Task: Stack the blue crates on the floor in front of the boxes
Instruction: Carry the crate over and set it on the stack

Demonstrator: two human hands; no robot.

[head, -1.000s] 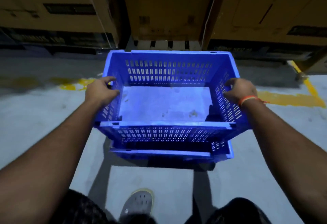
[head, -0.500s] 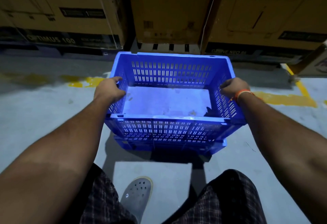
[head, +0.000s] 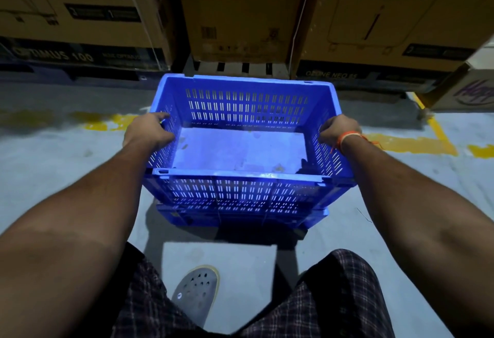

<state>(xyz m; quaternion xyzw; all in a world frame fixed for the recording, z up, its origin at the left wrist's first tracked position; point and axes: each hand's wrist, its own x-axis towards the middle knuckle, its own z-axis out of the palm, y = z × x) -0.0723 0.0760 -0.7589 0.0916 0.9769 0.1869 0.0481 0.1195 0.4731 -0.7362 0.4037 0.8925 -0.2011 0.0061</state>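
Observation:
An empty blue slotted crate (head: 246, 100) is held over a second blue crate (head: 240, 217), of which only the near rim shows beneath it. My left hand (head: 148, 130) grips the top crate's left side wall. My right hand (head: 336, 129), with an orange band at the wrist, grips its right side wall. The upper crate sits low on the lower one; whether it rests fully on it I cannot tell. Both stand on the grey floor just in front of the cardboard boxes (head: 238, 11).
Large cardboard boxes on pallets (head: 235, 66) line the back. Yellow painted lines (head: 409, 144) cross the floor left and right of the crates. A white box (head: 470, 89) sits at the far right. My grey shoe (head: 195, 292) is just behind the crates.
The top crate has come down onto the lower one, which now shows less of its rim. The view has shifted so the boxes appear closer. Both hands keep their grip.

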